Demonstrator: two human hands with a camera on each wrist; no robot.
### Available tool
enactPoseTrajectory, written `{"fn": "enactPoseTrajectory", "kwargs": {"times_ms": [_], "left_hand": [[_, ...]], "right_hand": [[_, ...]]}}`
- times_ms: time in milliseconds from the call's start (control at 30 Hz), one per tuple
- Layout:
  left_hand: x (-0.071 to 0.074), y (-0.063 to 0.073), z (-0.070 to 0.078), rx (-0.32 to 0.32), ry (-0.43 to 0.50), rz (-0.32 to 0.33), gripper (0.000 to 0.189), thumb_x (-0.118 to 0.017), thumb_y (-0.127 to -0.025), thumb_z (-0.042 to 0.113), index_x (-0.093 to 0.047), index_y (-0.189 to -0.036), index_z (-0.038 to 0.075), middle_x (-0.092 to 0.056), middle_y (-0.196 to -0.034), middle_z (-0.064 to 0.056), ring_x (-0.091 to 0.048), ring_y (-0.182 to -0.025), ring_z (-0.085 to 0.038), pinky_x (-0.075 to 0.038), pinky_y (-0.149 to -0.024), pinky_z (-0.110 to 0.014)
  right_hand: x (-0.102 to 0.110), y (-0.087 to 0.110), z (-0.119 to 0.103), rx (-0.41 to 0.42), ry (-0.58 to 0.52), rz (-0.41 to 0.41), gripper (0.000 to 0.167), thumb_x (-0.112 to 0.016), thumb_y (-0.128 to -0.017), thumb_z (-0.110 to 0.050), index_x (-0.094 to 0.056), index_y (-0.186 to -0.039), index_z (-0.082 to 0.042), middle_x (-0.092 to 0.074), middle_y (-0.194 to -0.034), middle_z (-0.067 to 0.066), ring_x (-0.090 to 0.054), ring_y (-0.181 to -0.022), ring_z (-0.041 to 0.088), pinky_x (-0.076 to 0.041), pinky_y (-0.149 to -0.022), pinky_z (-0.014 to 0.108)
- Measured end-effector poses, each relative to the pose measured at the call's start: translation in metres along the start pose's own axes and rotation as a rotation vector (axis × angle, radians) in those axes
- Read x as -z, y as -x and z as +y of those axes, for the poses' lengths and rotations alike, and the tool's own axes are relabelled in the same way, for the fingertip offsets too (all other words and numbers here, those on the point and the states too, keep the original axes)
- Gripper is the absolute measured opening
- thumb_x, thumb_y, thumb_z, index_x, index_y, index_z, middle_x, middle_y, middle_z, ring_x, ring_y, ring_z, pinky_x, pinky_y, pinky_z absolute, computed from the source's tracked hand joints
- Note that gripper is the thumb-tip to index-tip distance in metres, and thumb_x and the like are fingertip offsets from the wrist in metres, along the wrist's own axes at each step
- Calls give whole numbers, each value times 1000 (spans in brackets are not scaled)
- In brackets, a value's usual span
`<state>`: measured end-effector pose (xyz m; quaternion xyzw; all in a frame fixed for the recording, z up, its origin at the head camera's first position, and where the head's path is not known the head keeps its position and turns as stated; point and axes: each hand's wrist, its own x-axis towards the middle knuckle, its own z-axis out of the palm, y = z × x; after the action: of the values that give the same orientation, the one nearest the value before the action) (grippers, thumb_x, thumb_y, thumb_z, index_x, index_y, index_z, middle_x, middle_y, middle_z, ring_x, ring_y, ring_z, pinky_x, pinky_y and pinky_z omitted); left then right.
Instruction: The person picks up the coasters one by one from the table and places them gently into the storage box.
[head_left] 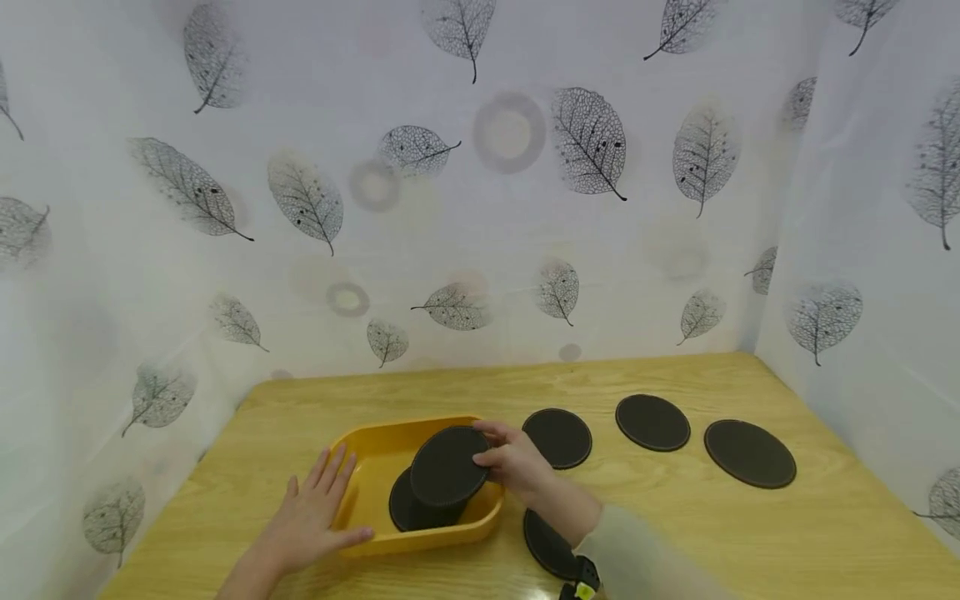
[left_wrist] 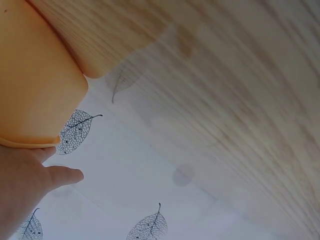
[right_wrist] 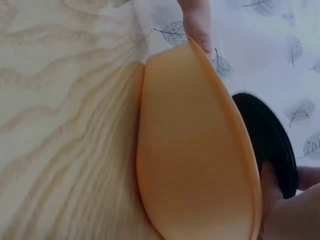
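Note:
A yellow-orange plastic tub [head_left: 420,543] with raised sides stands on the table. My left hand [head_left: 311,504] rests on its left end, fingers straight and thumb along the near rim. My right hand [head_left: 517,458] pinches a round black coaster [head_left: 450,465] with a stitched edge, between thumb and fingers, tilted over the tub. Under it, another black coaster [head_left: 402,507] lies in the tub, partly covered; whether more are stacked there I cannot tell. In the right wrist view, the held coaster [right_wrist: 265,140] shows above the tub's rim [right_wrist: 220,80].
Black coasters lie right of the tub: one close by [head_left: 557,437], one farther back [head_left: 652,422], one at far right [head_left: 750,464]. Another coaster [head_left: 546,546] is partly under my right forearm. A leaf-print sheet [head_left: 480,250] hangs behind the wooden table [head_left: 750,550].

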<state>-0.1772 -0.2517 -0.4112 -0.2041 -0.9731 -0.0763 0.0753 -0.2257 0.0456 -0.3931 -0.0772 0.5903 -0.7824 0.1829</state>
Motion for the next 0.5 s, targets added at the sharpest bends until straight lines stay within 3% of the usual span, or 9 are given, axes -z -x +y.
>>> {"fn": "enactPoseTrajectory", "kwargs": {"times_ms": [200, 500], "left_hand": [[-2, 0, -1, 0, -4, 0, 93, -56, -74, 60, -24, -138, 1, -16, -143, -20, -10, -130, -35, -20, -82, -71], [-3, -2, -1, 4, 29, -15, 91, -56, -75, 58, -24, -138, 2, -17, -143, -20, -13, -129, -38, -19, -82, -71]], "right_hand": [[-22, -1, 4, 4, -25, 30, 60, -46, -77, 16, -26, -133, 9, -32, -122, 26, -56, -86, 21, -48, -72, 31], [-33, -2, 7, 19, -68, 10, 62, -47, -76, 19, -25, -133, 9, -33, -117, 26, -55, -95, 32, -48, -76, 37]]}}
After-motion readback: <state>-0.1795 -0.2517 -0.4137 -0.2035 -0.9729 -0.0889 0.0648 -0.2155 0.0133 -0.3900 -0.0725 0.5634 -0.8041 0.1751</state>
